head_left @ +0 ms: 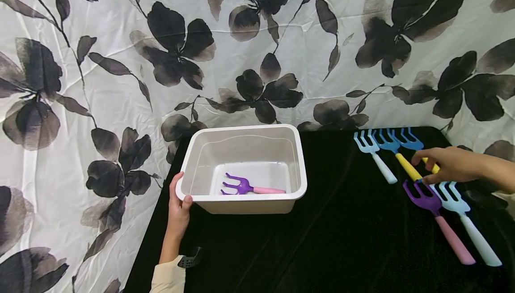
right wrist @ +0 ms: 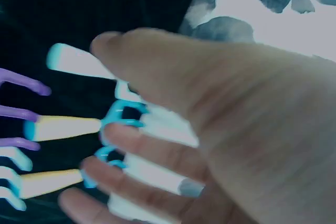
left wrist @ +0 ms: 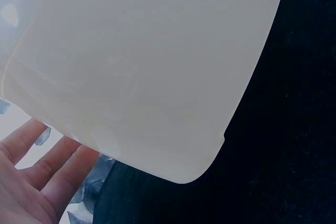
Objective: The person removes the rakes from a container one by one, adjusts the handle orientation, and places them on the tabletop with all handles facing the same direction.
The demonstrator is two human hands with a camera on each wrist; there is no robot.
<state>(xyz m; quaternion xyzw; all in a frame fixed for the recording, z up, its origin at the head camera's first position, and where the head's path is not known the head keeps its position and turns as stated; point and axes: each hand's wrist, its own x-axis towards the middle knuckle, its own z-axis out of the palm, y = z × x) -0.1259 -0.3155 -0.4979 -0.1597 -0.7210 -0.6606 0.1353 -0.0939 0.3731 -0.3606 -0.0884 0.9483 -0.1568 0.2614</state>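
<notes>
My left hand (head_left: 179, 208) grips the left end of a cream plastic basin (head_left: 241, 198), thumb at the rim; in the left wrist view its fingers touch the basin wall (left wrist: 157, 77). Inside the basin lies a purple garden hand rake (head_left: 242, 187) with a pink handle. My right hand (head_left: 454, 163) hovers over several more rakes, its thumb and fingers spread apart with nothing between them. Closest to its fingertips are two blue rakes with yellow handles, one in the middle (head_left: 407, 166) and one partly hidden behind the hand (head_left: 408, 141).
A pale blue rake (head_left: 384, 167) lies left of the yellow-handled ones. Nearer on the black-covered table (head_left: 322, 248) are a purple rake with a pink handle (head_left: 454, 239) and another pale blue rake (head_left: 479, 237). A floral cloth (head_left: 257, 47) hangs behind the table.
</notes>
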